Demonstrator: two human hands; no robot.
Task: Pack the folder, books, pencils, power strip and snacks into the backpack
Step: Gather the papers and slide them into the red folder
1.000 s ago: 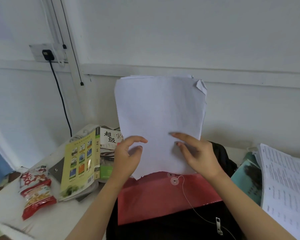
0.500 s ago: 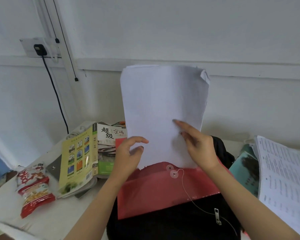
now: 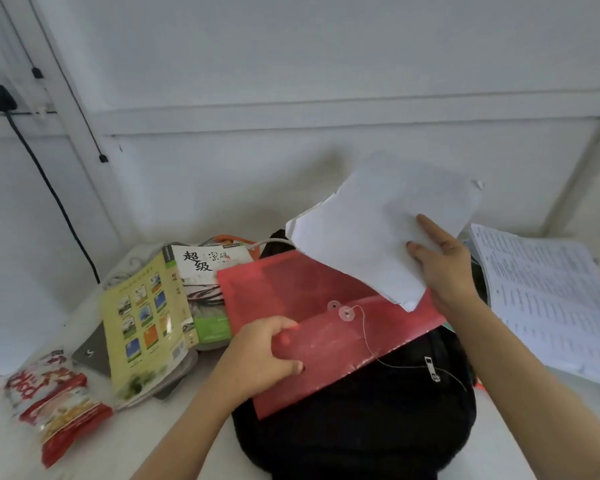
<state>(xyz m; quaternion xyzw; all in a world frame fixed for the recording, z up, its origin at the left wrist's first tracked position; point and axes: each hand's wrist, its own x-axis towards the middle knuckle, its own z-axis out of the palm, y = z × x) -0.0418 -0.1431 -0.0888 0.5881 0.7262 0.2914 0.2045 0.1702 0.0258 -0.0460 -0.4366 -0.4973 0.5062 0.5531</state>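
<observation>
Red translucent folder lay flat on top of the black backpack, its long axis running left to right and skewed so that the right end sat farther from the person. Its mouth faced the wall, and the front panel carried two round clasp discs with a thin string trailing down over the backpack's zipper pull.

The left hand was clamped on the left edge of the front panel, thumb on top and a fingertip showing red through the plastic. The right hand held one sheaf of white papers up over the folder's right end, fingers laid flat on its upper face and the thumb out of sight behind the sheets. The sheaf tilted, its lowest corner touching the folder's mouth.

Two books lay overlapping just left of the folder on the white table: a yellow-green book with nine small photos on its cover, and a white book titled "超级密码", its right edge under the folder. Near the left edge sat red-and-white snack packaging lettered "pop", upside down to the camera; whether one bag or two could not be told. A stack of printed sheets, text too small to read, lay to the right.
</observation>
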